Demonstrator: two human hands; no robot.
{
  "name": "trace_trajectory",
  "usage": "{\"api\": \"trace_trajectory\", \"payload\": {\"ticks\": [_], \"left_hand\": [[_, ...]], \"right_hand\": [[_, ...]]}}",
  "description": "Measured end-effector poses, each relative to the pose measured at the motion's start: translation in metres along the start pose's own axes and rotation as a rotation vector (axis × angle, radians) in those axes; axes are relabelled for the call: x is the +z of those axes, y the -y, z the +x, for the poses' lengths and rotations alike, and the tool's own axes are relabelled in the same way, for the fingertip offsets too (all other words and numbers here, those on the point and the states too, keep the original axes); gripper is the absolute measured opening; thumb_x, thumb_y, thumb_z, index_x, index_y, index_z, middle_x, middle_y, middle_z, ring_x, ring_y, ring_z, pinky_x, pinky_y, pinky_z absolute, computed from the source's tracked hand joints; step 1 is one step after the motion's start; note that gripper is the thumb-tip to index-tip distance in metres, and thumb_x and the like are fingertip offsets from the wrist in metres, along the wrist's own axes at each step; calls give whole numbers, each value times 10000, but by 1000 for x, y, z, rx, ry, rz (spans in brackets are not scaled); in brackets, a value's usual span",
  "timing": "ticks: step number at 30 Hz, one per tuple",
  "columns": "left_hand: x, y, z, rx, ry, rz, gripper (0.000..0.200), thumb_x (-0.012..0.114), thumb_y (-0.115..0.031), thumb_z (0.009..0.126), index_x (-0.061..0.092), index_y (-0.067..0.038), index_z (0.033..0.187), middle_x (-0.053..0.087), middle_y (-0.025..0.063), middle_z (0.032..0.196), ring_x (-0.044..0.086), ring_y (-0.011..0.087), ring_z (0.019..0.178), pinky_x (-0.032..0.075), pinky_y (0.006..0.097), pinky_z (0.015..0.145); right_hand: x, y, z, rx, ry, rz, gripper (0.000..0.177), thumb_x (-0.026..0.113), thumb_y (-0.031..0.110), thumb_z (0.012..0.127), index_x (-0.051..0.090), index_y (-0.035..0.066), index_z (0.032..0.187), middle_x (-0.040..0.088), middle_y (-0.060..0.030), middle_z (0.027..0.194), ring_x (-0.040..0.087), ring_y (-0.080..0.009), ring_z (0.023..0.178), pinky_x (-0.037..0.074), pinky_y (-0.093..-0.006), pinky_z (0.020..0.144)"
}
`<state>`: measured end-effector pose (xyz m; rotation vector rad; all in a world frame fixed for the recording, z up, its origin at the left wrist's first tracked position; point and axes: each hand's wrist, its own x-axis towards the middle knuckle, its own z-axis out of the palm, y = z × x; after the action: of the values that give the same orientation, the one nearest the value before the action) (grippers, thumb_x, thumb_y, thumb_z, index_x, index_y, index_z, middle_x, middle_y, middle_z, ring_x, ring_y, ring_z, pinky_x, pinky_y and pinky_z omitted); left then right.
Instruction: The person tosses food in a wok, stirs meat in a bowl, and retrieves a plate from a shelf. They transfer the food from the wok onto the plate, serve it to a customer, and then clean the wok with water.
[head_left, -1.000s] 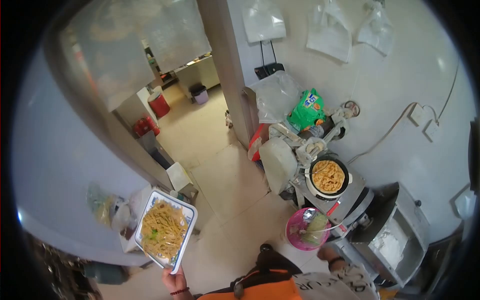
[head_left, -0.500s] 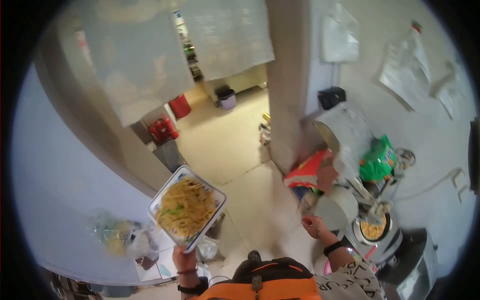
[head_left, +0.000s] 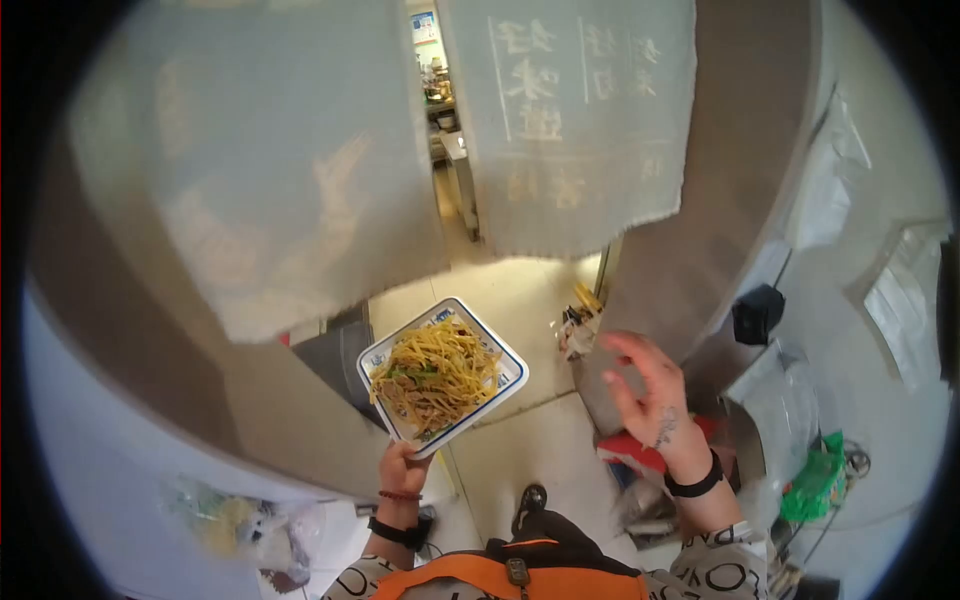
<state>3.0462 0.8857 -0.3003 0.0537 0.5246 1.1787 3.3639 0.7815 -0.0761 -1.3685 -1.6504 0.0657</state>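
Observation:
My left hand [head_left: 402, 467] grips the near corner of a square white plate [head_left: 478, 408] with a blue rim. Shredded yellowish food [head_left: 437, 375] with bits of green is heaped on it. To the right, my right hand [head_left: 650, 390] is raised with its fingers spread and nothing in them. Beyond both hands hangs a pale curtain in two panels, the left panel [head_left: 270, 170] and the right panel [head_left: 580, 130], with light writing on the right one.
A doorway wall [head_left: 735, 170] stands to the right. Beside it are a red bag [head_left: 635, 452], a green packet [head_left: 815, 480] and hanging plastic bags [head_left: 905, 300]. Clear plastic bags [head_left: 285, 540] lie at the lower left. Tiled floor [head_left: 540, 440] shows below the curtain.
The curtain and doorway are nearer. My left hand and the plate have moved right in view. My right hand has risen forward, its fingers now spread. The counter items at right have slid toward the edge.

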Motion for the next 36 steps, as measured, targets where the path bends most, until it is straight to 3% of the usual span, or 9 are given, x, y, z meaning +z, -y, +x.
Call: {"api": "trace_trajectory", "payload": {"ticks": [4, 6, 8, 11, 13, 20, 30, 33, 36], "left_hand": [[-24, 0, 18, 37, -61, 37, 393, 418, 138, 648, 459, -19, 1006, 502, 139, 1004, 527, 361, 973, 447, 574, 869], [-2, -2, 6, 57, -84, 64, 380, 418, 137, 651, 457, -17, 996, 499, 135, 987, 529, 358, 954, 450, 572, 864], [2, -5, -3, 71, -105, 84, 367, 417, 136, 654, 455, -15, 987, 496, 131, 969, 531, 354, 935, 452, 570, 858], [-4, -12, 2, -15, -45, 58, 388, 415, 137, 654, 448, -17, 1009, 499, 136, 991, 527, 356, 956, 450, 569, 860], [-1, -12, 1, 76, -6, 170, 515, 394, 112, 654, 414, 59, 1166, 461, 196, 1221, 434, 393, 1158, 369, 546, 993], [-14, -27, 30, -73, 145, 151, 535, 362, 124, 674, 383, -1, 1194, 457, 165, 1185, 469, 363, 1114, 419, 548, 939], [-49, -36, 88, -175, 309, 140, 573, 372, 133, 647, 381, 1, 1205, 465, 184, 1207, 466, 383, 1136, 435, 536, 939], [-53, -34, 90, -148, 239, 147, 571, 377, 132, 649, 387, 2, 1205, 464, 186, 1209, 463, 385, 1138, 431, 536, 943], [-51, -33, 94, -129, 327, 144, 563, 390, 128, 652, 398, 2, 1201, 461, 191, 1218, 464, 383, 1139, 430, 525, 950]], "right_hand": [[39, 4, 52, -158, 271, 53, 564, 588, -4, 764, 422, 70, 1297, 414, -158, 1336, 449, -282, 1196, 447, -344, 882], [41, 5, 73, -81, 220, 165, 693, 593, -19, 763, 304, 107, 1381, 273, -118, 1437, 343, -257, 1282, 422, -353, 935], [29, -10, 93, 8, -45, 261, 727, 616, 26, 765, 250, 86, 1390, 251, -126, 1448, 270, -260, 1322, 390, -379, 965], [-30, -25, 81, 9, -444, 45, 723, 639, 148, 815, 222, 70, 1400, 305, -127, 1408, 390, -212, 1218, 357, -324, 986], [-67, -19, 48, 102, -556, 29, 731, 628, 158, 821, 198, 76, 1407, 263, -120, 1432, 379, -236, 1235, 358, -351, 988], [-76, 51, -55, 98, -639, -307, 704, 571, 90, 845, 167, 75, 1422, 182, -92, 1472, 317, -296, 1296, 315, -384, 1013], [-48, 51, -150, 65, -761, -473, 673, 537, 41, 853, 173, 66, 1419, 200, -97, 1464, 310, -284, 1284, 287, -378, 1034], [-47, 46, -166, 96, -767, -499, 675, 534, 39, 854, 169, 67, 1420, 199, -98, 1465, 309, -288, 1286, 285, -374, 1033], [-45, 45, -177, 91, -793, -567, 667, 533, 188, 879, 159, 91, 1423, 206, -136, 1460, 340, -346, 1269, 321, -434, 1019]]}}
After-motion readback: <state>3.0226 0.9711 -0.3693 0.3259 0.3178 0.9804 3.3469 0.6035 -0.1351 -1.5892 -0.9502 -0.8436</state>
